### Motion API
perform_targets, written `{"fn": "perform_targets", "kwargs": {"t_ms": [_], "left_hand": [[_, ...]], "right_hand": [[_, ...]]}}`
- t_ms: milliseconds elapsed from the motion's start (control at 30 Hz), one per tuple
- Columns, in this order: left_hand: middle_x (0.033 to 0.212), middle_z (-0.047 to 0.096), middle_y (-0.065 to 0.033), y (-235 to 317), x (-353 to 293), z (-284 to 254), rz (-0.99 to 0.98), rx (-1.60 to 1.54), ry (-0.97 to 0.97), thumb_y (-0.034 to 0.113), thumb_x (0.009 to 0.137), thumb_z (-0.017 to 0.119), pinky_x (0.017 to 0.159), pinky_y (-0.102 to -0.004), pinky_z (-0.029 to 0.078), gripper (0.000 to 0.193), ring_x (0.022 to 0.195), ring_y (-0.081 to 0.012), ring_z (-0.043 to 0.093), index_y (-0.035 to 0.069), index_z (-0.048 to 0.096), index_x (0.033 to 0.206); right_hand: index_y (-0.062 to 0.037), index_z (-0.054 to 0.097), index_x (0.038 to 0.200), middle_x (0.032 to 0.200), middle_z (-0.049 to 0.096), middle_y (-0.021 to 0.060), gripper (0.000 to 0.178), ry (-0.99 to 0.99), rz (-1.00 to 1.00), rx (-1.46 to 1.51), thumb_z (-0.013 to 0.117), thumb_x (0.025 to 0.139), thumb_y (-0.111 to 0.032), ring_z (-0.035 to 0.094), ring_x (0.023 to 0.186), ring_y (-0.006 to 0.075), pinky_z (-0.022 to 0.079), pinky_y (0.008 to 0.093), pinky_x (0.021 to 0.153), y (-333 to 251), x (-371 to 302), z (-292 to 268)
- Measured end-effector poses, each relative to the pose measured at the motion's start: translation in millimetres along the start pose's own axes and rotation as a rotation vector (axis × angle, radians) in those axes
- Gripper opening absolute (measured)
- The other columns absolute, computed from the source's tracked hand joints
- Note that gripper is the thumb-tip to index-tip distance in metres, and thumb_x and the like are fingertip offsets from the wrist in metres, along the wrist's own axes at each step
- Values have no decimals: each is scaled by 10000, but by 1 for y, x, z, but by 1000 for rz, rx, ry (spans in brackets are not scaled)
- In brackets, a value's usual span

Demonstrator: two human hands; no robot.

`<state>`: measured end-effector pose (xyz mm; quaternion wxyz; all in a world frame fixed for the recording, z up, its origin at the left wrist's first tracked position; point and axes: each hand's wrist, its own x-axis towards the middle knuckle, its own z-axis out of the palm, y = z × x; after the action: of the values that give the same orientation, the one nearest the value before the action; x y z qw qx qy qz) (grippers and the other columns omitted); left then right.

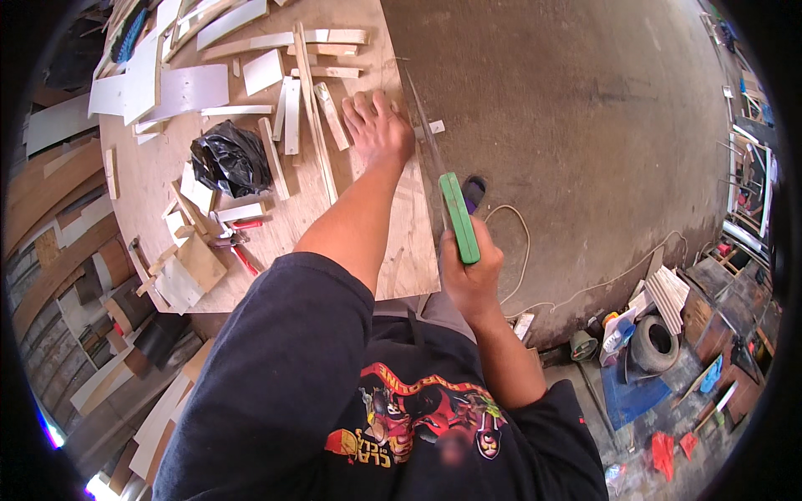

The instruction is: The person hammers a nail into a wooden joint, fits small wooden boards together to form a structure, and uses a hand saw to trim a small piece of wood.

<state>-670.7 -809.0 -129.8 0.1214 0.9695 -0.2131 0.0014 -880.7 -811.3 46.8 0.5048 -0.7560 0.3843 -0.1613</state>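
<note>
A: Starting with the saw: where?

B: Out along the right edge of the table, with green handle nearest and blade pointing away. Gripped in the right hand, with fingers closed round the handle.

A: And right by the blade?

B: Got a pale stub of wood there, just past the table edge, seemingly crossed by the blade. Can't tell whether held up level or lying lower down.

A: Fingers nearby?

B: Very! Looking at the left hand, just beside the blade, palm down at the edge, fingers loosely bent and slightly spread. Pinning something underneath? Can't tell.

A: Worst risk?

B: Probably a sideways skip into that hand, caused by a twisting blade or by wood rocking under light pressure.

A: Further in?

B: Seeing a long strip and a short strip left of the hand, apparently loose. Could slide if nudged, and unsettle the bracing palm.

A: Beyond those?

B: Spotting a black bag and a red-handled tool, well apart from the blade. Likely harmless.

A: And down on the floor?

B: Watching the shoe beside the handle; could get hit by a dropped saw. Also noting a loose cord: might snag a careless step.
</note>
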Motion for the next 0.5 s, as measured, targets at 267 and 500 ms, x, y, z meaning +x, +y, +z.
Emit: {"fn": "perform_targets", "kwargs": {"t_ms": [267,500], "left_hand": [[1516,340,-231,2,1,-4,-13,-12,-35,296,1005,507,1215,-535,195,473,1459,-464,232,92,422,1424],[1526,333,-231,5,2,-2,-41,-9,-59,291,1001,512,1221,-528,181,485,1465,-467,223,96,416,1435]], "right_hand": [[0,629,1088,815,648,214,223,-17,-21,-25,687,873,-15,685,705,404,530,427,602,6,-6,0],[19,615,1102,852,666,210,263,-57,-69,-23,699,853,-2,693,738,411,554,427,636,-10,-23,-7]]}}
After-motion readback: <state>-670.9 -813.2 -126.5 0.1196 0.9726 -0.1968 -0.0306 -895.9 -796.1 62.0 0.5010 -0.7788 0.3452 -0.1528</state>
